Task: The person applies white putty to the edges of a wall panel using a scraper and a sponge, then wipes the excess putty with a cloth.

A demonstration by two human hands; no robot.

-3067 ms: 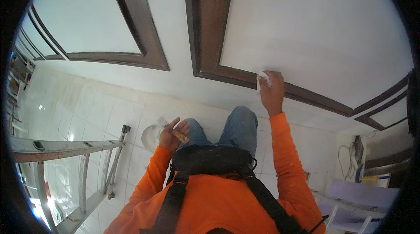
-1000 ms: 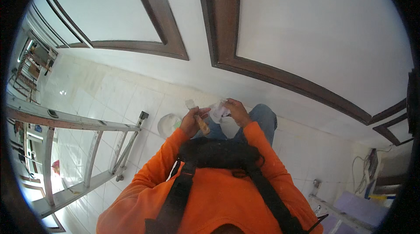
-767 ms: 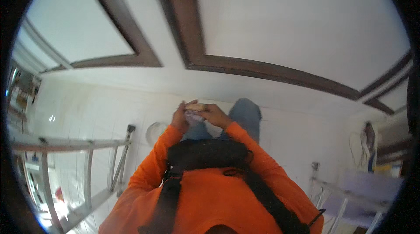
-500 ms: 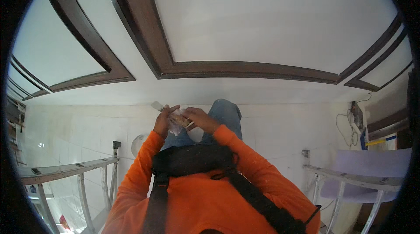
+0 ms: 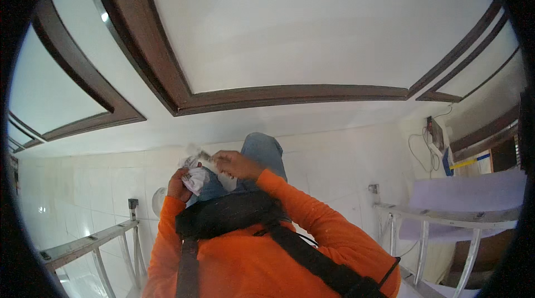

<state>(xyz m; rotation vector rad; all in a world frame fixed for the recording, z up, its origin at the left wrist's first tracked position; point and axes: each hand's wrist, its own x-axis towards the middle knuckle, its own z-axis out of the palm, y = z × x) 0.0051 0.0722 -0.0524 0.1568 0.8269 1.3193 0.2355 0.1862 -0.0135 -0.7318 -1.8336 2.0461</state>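
Observation:
Both hands are together in front of my waist, over my bent legs in blue jeans. My left hand (image 5: pixel 179 185) is closed around a crumpled white cloth (image 5: pixel 195 180). Just to the right of it, my right hand (image 5: pixel 237 164) grips what looks like a paintbrush. Its dull ferrule (image 5: pixel 205 156) sticks out to the left of my fingers, and its pale tip lies against or just over the cloth, blurred. The handle is mostly hidden in my right hand.
A white wall with dark brown framed panels (image 5: pixel 301 93) rises ahead. Metal ladder-like frames stand at left (image 5: pixel 95 240) and right (image 5: pixel 440 217). A round clear container (image 5: pixel 159 202) sits on the pale tiled floor. Loose cables (image 5: pixel 423 153) and a lilac sheet (image 5: pixel 462 195) lie at right.
My hands have moved apart slightly and shifted left in view. The brush has passed from my left hand's side to my right hand, while the white cloth shows bunched in my left.

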